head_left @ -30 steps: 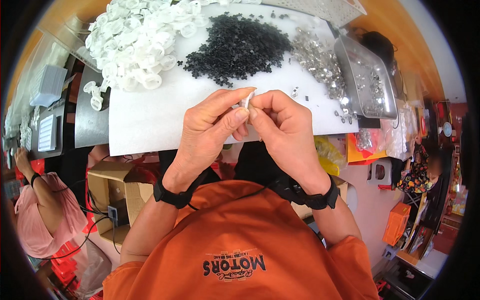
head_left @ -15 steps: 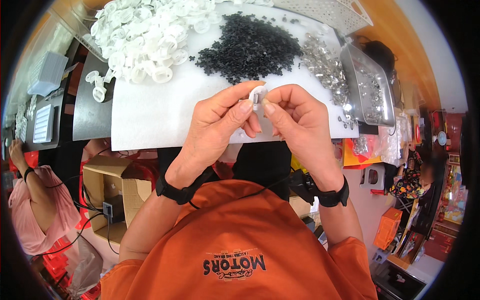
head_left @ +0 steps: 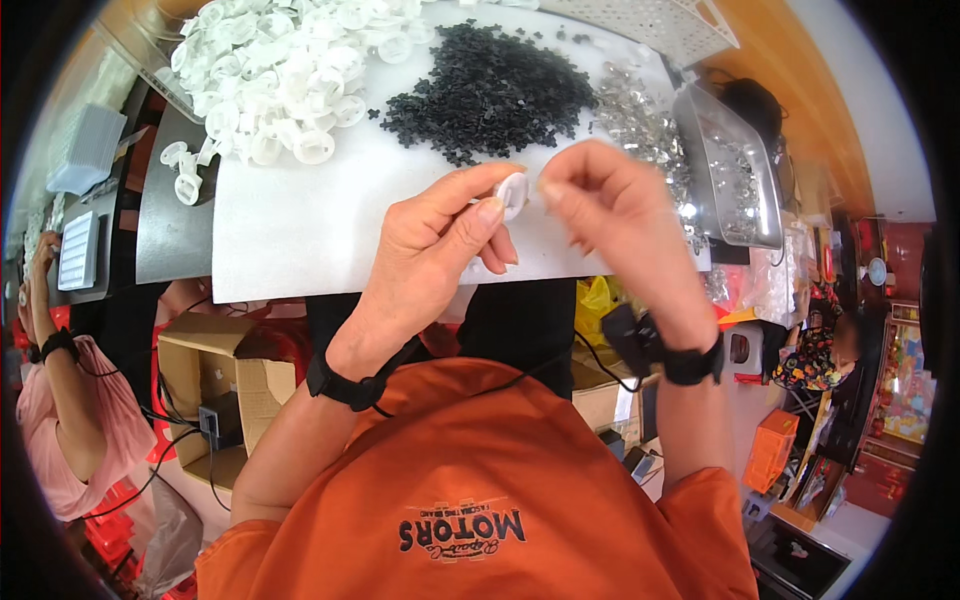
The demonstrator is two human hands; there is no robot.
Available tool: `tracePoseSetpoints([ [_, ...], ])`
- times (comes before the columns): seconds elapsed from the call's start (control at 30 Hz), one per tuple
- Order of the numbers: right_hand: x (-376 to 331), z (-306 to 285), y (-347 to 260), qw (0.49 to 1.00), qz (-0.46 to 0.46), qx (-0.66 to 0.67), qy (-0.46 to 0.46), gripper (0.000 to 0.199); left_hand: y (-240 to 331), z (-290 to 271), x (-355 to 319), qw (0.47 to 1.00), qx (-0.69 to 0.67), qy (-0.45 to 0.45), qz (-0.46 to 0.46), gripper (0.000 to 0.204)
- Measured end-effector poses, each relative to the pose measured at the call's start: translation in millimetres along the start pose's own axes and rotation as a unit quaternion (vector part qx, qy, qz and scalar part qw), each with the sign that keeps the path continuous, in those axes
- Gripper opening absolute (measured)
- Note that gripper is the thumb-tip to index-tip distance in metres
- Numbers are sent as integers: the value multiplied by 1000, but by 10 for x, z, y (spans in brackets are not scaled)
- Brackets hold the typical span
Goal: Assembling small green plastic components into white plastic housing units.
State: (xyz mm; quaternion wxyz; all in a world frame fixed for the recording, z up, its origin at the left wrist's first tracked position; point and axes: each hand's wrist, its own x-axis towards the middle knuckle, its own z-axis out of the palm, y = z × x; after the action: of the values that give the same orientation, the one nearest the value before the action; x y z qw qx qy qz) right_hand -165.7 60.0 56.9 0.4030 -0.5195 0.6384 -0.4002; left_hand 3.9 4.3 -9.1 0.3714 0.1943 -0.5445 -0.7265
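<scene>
Between the thumb and fingertips of my left hand [head_left: 440,225] is a small round white plastic part [head_left: 513,196], held upright just above the near part of the white work surface. Close beside it on the right, apart from it, is my right hand [head_left: 610,205]. Its fingers are curled, with thumb and forefinger close together, and motion blurs it; whatever they hold, if anything, is too small to make out. Beyond both hands lies a heap of small black pieces [head_left: 490,90]. A pile of similar white parts [head_left: 270,80] spreads at the far left.
Small shiny metal pieces [head_left: 640,120] lie scattered on the right, beside a clear plastic bin [head_left: 725,165]. A white perforated basket [head_left: 670,25] stands at the back. A cardboard box [head_left: 195,370] sits below on the left, near another person's arm [head_left: 75,400].
My right hand has come away from the white part and moved to the right. My left hand keeps hold of the part, its round face now turned more into view.
</scene>
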Motion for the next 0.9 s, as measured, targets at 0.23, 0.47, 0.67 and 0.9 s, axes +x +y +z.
tracePoseSetpoints([
  [0.23,422,-407,298,935,-101,-340,8,19,24,39,-8,1000,16,15,-10,28],
  [0.47,438,-364,251,939,-70,-336,-12,19,5,24,-11,1000,2,6,-16,28],
  [0.67,445,-329,280,913,-124,-388,4,18,27,24,-8,1000,-2,8,-17,27],
  [0.9,381,-336,251,921,-102,-377,-3,17,23,35,0,1000,-5,4,-16,28],
])
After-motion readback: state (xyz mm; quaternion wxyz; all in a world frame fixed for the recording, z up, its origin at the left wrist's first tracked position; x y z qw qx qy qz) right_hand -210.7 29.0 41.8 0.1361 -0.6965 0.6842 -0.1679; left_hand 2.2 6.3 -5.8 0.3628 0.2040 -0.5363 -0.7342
